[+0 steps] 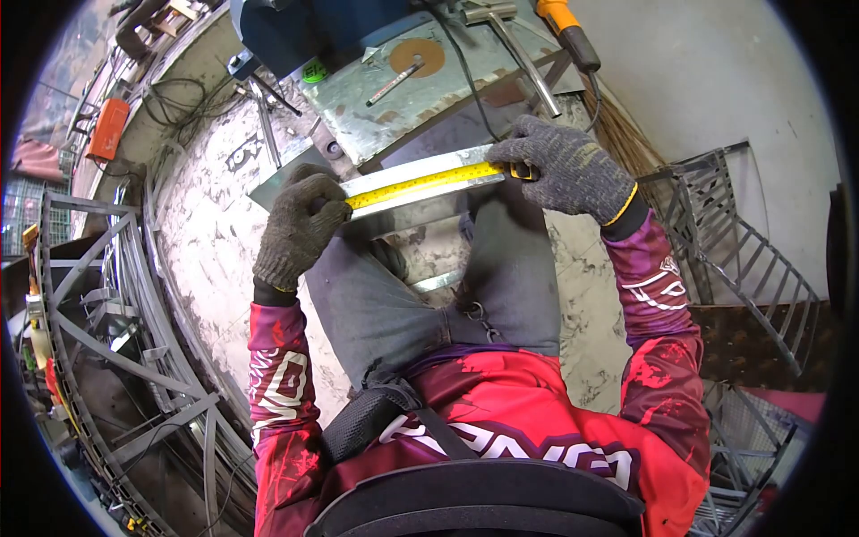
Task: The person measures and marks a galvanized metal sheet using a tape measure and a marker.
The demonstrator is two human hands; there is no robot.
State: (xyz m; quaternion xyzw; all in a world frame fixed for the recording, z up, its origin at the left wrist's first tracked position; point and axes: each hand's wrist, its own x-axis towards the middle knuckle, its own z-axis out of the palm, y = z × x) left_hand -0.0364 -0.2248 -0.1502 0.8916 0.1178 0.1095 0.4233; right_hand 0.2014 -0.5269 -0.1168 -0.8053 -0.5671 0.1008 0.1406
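A yellow tape measure blade [422, 183] is stretched lengthwise along a flat-sided silver metal bar [407, 170] above my lap. My left hand [300, 219], in a dark knit glove, pinches the left end of the bar and the blade together. At the other end my right hand [571, 170], gloved in grey, is closed around the tape measure's case, which shows partly between thumb and fingers. The right end of the bar reaches under that hand.
Ahead stands a metal-topped table [358, 121] bearing a brown disc [417, 57], a marker [395, 83] and a hammer [514, 54]. An orange-and-black power tool [570, 34] trails a cord. Metal frames and bars [134, 313] crowd the left; a slatted metal frame [743, 242] leans right.
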